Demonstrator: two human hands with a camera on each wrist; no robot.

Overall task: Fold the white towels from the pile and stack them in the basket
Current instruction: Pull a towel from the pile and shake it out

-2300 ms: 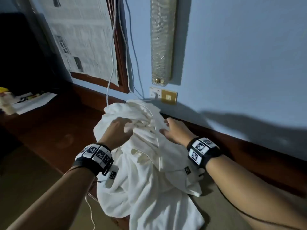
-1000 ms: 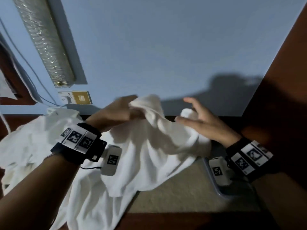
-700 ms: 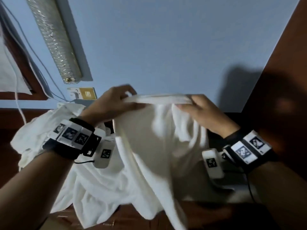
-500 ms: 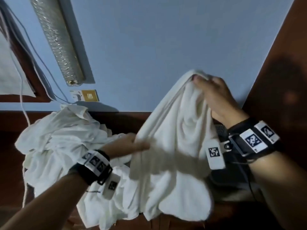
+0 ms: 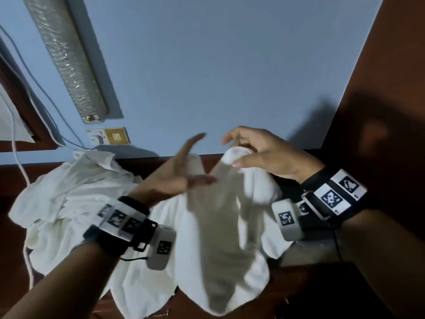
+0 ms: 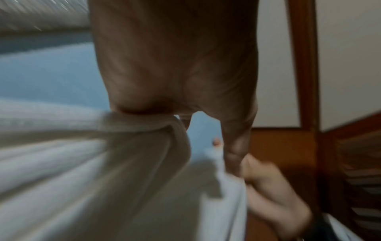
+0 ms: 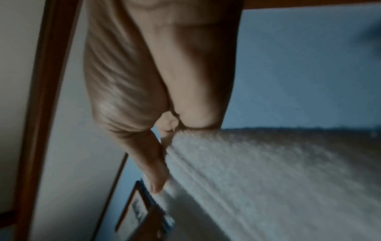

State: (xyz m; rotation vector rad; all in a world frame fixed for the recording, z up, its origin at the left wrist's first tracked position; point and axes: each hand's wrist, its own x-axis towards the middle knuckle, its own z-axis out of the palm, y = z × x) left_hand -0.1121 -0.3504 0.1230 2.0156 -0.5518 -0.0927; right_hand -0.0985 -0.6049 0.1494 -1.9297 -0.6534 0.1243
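Right hand (image 5: 264,155) pinches the towel (image 5: 220,226) top edge so it hangs free; left hand (image 5: 177,173), at 9 o'clock, fingers straight, slides along it to spread the cloth.

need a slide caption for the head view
Both hands, left hand and right hand, lift a white terry towel beside the pile.

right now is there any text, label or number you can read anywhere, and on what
No readable words or numbers.
Wristbands: black-and-white square code markers only, no letters.
Wrist camera housings: the same kind of marker.
Gold wall plate: small mark, too small to read.
Towel: no label visible.
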